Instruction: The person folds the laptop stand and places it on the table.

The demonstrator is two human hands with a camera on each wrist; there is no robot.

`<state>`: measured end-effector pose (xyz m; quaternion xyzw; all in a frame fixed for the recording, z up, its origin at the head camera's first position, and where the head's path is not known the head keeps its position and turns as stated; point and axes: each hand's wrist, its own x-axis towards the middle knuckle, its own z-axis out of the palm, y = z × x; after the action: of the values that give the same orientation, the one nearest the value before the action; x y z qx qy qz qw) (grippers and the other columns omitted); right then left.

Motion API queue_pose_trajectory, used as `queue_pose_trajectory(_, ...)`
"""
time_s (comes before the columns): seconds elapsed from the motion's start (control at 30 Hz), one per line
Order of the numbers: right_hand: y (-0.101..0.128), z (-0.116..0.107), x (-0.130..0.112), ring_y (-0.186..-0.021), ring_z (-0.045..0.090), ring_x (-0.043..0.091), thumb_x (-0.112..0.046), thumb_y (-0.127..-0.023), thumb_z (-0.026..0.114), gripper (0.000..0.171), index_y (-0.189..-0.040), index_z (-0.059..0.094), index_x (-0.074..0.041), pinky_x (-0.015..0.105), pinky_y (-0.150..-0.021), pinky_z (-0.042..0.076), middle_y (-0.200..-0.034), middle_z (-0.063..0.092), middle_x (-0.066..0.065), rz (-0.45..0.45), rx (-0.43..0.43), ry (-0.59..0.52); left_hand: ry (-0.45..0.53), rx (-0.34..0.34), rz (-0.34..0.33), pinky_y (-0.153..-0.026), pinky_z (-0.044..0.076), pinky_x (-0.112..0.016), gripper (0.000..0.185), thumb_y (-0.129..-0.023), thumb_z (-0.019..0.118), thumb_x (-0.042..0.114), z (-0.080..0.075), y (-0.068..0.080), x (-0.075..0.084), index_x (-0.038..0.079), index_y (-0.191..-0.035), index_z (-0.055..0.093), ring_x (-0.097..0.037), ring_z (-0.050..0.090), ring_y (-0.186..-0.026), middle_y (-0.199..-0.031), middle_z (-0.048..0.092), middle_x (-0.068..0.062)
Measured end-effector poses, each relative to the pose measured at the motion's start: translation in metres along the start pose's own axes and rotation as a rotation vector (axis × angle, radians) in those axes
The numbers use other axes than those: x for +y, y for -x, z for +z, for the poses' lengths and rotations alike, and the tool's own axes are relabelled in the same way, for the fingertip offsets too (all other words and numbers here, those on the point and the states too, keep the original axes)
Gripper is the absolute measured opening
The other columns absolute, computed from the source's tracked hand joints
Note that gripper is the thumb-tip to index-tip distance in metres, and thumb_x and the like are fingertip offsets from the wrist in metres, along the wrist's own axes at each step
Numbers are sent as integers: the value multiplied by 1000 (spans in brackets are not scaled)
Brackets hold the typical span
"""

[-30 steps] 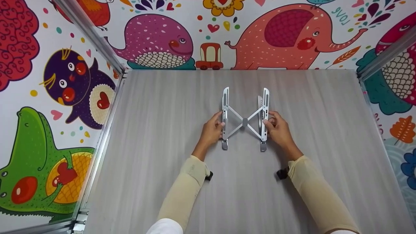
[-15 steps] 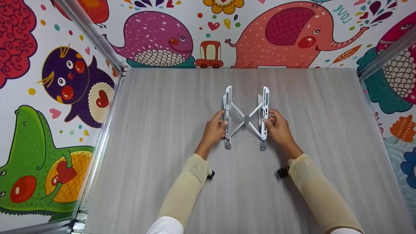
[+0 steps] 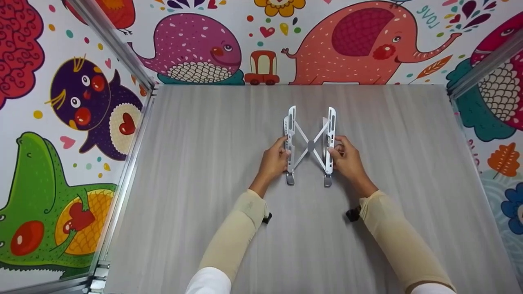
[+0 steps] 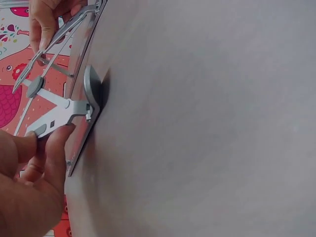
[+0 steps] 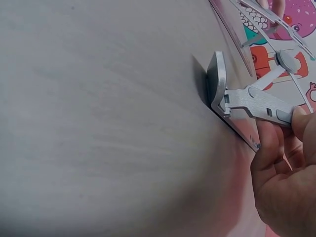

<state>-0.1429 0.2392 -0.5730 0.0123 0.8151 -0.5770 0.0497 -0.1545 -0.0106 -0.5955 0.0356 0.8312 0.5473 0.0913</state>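
One grey wood-grain table [image 3: 212, 196], walled on three sides by panels [image 3: 61, 122] printed with cartoon animals: a purple whale, a pink elephant, a green frog, a dark bird among them. Two metal frame rails [image 3: 122, 45], one slanting down to each far corner of the table.

One folding metal stand [image 3: 310, 146], silver, lying flat a little beyond the middle of the table. Made up of two long side bars running near to far, joined by two thin crossing struts that met at one round pivot in the middle. Two small rounded feet at the near ends of the bars, one apiece. Side bars drawn fairly close together, apart but not touching.

Two arms in cream sleeves, reaching in from the near edge, each with a small dark camera mount under the wrist.

Left hand [image 3: 274, 161] closed around the left bar about midway along, fingers curled, thumb on the inner side; in the left wrist view, fingertips [image 4: 59, 136] pinched on the bar just behind its foot. Right hand [image 3: 345, 157] gripped the right bar the same way, fingers [image 5: 274, 143] wrapped beneath it and thumb pressed against it.
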Motion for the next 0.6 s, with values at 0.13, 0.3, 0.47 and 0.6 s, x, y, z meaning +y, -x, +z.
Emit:
queue_pose_trajectory(0.13,0,3,-1,-71,62,31,-3,-100,60,39,-138,51,3,38,-55,59,-89,59,34,2,8,20,-23,0,13,-52,47,-21,50,-102,58,9,4,-2,1,21,-150,49,-8,56,-57,-85,65,-4)
queue_pose_trajectory(0.3,-10,8,18,-70,60,30,-5,-101,60,39,-139,52,0,30,-52,55,-88,61,31,-15,23,29,-40,-3,19,-52,48,-21,51,-103,58,10,11,-5,3,21,-151,48,-8,56,-57,-85,64,-2)
queue_pose_trajectory(0.47,-17,13,32,-66,57,21,-10,-101,62,38,-138,54,-5,25,-49,51,-85,62,25,-42,49,23,-36,-10,20,-52,48,-21,51,-103,58,9,17,-8,5,21,-151,48,-8,56,-56,-86,65,-4)
queue_pose_trajectory(0.6,-18,17,34,-63,56,17,-12,-101,64,35,-135,56,-8,24,-49,49,-83,62,21,-63,56,25,-28,-26,19,-52,49,-21,51,-103,58,10,22,-9,7,22,-152,47,-7,57,-58,-89,67,-7)
